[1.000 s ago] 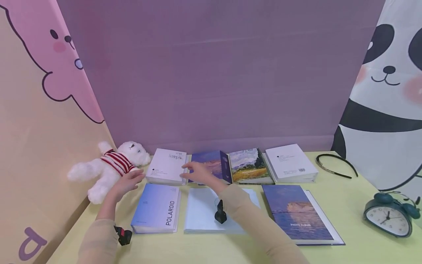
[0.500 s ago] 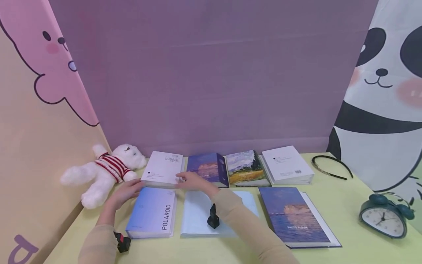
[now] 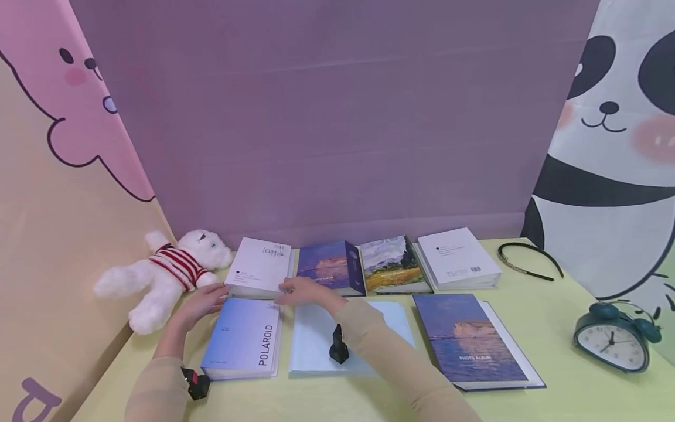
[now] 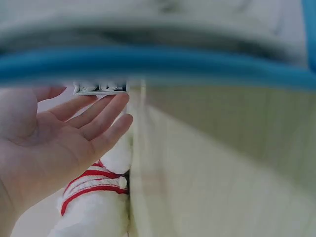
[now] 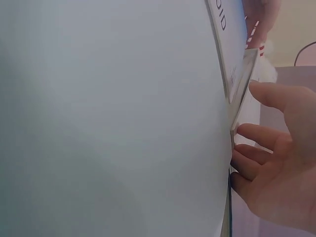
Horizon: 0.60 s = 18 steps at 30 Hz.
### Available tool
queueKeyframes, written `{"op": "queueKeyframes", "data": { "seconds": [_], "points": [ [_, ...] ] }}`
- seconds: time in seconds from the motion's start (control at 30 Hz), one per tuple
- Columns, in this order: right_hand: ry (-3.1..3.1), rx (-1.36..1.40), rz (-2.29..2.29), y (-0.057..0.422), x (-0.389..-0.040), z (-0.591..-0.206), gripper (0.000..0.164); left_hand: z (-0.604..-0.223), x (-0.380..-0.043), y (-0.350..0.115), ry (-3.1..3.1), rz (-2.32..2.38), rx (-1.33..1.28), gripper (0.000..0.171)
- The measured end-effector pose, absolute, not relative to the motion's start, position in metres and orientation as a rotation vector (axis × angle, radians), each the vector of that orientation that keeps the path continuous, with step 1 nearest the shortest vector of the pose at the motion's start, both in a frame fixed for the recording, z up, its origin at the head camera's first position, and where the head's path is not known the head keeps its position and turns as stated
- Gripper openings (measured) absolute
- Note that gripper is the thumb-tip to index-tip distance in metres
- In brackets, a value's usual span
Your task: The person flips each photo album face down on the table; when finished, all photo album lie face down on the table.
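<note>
A white-covered album (image 3: 261, 258) lies at the back left of the table, its page edges facing me. My left hand (image 3: 199, 306) is at its front left corner. In the left wrist view that hand's fingers (image 4: 106, 118) are nearly straight, their tips right at the album's edge. At the front right corner is my right hand (image 3: 311, 292), fingers spread along the edge and thumb (image 5: 266, 94) apart from them in the right wrist view. Just in front lies a blue-violet POLAROID album (image 3: 237, 340), and a pale blue album (image 3: 316, 346) lies under my right forearm.
A white plush bear (image 3: 174, 269) in a striped sweater lies at the left. Rightward along the back are a sunset-cliff album (image 3: 324, 264), a landscape-painting album (image 3: 392, 264) and another white album (image 3: 457, 258). A PHOTO ALBUM (image 3: 474, 340), headband (image 3: 529, 258) and alarm clock (image 3: 614, 340) are at the right.
My left hand has moved in to the white album's left front corner. The right hand has slid from its right side down to the front right corner. The head view has shifted slightly.
</note>
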State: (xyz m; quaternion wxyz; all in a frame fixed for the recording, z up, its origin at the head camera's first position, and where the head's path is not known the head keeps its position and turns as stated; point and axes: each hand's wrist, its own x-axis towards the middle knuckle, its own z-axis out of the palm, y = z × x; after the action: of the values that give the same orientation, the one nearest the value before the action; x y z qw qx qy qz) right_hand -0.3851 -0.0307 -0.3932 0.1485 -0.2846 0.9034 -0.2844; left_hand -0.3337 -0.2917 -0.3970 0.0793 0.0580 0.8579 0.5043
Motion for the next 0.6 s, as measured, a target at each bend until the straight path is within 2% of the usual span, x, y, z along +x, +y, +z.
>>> {"op": "queueKeyframes", "data": {
  "seconds": [0.3,0.47,0.6],
  "points": [
    [2.569,-0.809,-0.877,-0.0275,-0.3878,-0.3921,0.062,-0.3858,-0.3352,-0.2892,2.438,1.635,0.185,0.055],
    [2.534,-0.783,-0.992,-0.0303,-0.3872,-0.3949,0.06,-0.3867,-0.3353,-0.2889,2.487,1.693,0.179,0.053],
    [2.524,-0.787,-1.047,-0.0336,-0.383,-0.3931,0.065,-0.3867,-0.3341,-0.2893,2.574,1.757,0.146,0.05]
  ]
}}
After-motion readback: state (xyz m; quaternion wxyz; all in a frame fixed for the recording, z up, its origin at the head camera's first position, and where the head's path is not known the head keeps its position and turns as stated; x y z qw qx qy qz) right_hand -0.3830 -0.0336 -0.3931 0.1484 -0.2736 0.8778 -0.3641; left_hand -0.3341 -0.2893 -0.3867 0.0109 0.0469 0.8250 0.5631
